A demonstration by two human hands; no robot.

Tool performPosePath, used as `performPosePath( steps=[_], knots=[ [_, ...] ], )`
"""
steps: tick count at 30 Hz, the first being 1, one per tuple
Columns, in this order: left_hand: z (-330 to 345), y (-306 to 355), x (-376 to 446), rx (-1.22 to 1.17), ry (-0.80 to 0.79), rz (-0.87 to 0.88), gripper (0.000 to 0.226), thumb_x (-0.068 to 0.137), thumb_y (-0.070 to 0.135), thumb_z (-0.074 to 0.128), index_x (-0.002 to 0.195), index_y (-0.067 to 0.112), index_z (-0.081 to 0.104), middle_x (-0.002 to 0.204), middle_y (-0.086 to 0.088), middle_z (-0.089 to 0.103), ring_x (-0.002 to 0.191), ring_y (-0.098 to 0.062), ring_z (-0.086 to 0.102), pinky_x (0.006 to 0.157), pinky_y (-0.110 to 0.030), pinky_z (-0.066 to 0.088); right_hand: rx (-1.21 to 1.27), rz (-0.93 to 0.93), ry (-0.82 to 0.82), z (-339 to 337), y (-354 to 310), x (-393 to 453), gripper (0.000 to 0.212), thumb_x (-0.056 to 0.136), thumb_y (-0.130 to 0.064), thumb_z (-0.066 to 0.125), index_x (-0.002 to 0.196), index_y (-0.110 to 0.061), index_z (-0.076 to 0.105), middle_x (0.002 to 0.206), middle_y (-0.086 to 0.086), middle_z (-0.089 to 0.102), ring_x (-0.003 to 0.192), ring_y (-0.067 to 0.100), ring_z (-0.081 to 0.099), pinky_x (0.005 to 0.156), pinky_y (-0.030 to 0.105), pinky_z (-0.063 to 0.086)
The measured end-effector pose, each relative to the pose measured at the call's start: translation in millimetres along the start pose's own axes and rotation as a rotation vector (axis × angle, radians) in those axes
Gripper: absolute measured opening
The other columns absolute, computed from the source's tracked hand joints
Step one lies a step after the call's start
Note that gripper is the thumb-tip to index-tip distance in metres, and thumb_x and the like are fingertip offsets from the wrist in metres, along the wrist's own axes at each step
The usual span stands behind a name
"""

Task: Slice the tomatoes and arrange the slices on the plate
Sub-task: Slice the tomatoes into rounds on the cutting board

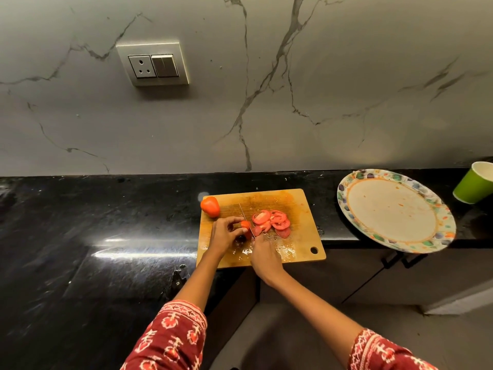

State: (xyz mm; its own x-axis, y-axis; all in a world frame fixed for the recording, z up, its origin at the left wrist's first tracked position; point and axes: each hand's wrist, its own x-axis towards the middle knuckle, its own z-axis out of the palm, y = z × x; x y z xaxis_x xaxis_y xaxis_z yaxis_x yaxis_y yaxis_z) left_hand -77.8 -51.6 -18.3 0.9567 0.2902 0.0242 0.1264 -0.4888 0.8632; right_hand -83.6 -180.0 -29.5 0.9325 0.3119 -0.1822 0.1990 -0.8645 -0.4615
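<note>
A wooden cutting board (298,209) lies on the black counter. My left hand (225,233) pinches the small remaining end of a tomato (246,226) on the board. My right hand (264,256) grips a knife (243,212) whose thin blade stands against the right side of that tomato piece, pointing away from me. Several cut tomato slices (272,221) lie overlapped just right of the blade. A whole tomato (210,206) rests at the board's far left corner. A patterned paper plate (394,209) lies to the right, holding no slices, only a few juice marks.
A green paper cup (473,182) stands at the far right behind the plate. The plate overhangs the counter's front edge (341,240), with cabinet doors below. A wall socket (153,64) sits on the marble backsplash. Wet patches shine on the counter left of the board.
</note>
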Motion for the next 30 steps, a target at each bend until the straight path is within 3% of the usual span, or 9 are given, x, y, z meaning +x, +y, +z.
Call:
performPosePath(
  steps=[8,13,17,22,26,30],
  knots=[
    [3.8,6.1,1.5,0.045,-0.008,0.019,0.034,0.075,0.010,0.074,0.108,0.005,0.066,0.107,-0.010,0.068,0.104,-0.018,0.060,0.087,-0.024,0.047,0.002,-0.027,-0.009,-6.6,-2.8,12.9,0.030,0.096,-0.005,0.034,0.124,-0.001,0.042,0.115,0.020,0.060,0.108,0.034,0.058,0.081,0.038,0.046],
    [6.1,4.3,3.2,0.050,0.002,0.002,0.035,0.076,0.009,0.073,0.110,0.006,0.066,0.114,-0.011,0.066,0.111,-0.020,0.058,0.097,-0.035,0.047,0.014,0.033,-0.043,0.4,8.2,-2.0,0.033,0.094,-0.004,0.037,0.126,-0.002,0.042,0.121,0.017,0.057,0.112,0.032,0.056,0.083,0.037,0.045],
    [9.7,7.2,1.7,0.057,-0.007,0.028,0.035,0.075,0.007,0.074,0.109,0.006,0.066,0.108,-0.010,0.068,0.106,-0.020,0.060,0.090,-0.028,0.048,0.050,0.087,-0.088,-8.9,0.4,6.6,0.030,0.093,-0.003,0.038,0.121,0.000,0.048,0.122,0.018,0.056,0.113,0.033,0.054,0.085,0.037,0.044],
    [6.4,2.9,0.0,0.027,0.028,0.002,0.034,0.075,0.006,0.074,0.108,0.004,0.066,0.109,-0.011,0.067,0.106,-0.021,0.061,0.092,-0.034,0.049,0.019,0.082,-0.111,-12.0,3.8,-3.4,0.033,0.094,-0.005,0.037,0.125,-0.001,0.046,0.124,0.017,0.055,0.115,0.033,0.053,0.088,0.038,0.044],
    [7.7,2.9,-0.7,0.008,0.029,-0.023,0.037,0.075,0.006,0.073,0.111,0.004,0.065,0.112,-0.011,0.066,0.108,-0.021,0.059,0.095,-0.037,0.048,-0.094,0.058,-0.114,-7.8,29.0,-29.1,0.029,0.094,-0.007,0.034,0.119,-0.006,0.047,0.117,0.014,0.060,0.110,0.032,0.057,0.086,0.039,0.046],
    [9.0,1.0,-3.0,0.001,0.019,-0.009,0.039,0.076,0.007,0.072,0.114,0.005,0.064,0.115,-0.011,0.065,0.111,-0.021,0.058,0.097,-0.038,0.048,-0.008,0.082,-0.108,-22.3,27.2,-24.5,0.028,0.095,-0.010,0.035,0.119,-0.004,0.049,0.115,0.016,0.060,0.109,0.034,0.057,0.084,0.039,0.046]
  ],
)
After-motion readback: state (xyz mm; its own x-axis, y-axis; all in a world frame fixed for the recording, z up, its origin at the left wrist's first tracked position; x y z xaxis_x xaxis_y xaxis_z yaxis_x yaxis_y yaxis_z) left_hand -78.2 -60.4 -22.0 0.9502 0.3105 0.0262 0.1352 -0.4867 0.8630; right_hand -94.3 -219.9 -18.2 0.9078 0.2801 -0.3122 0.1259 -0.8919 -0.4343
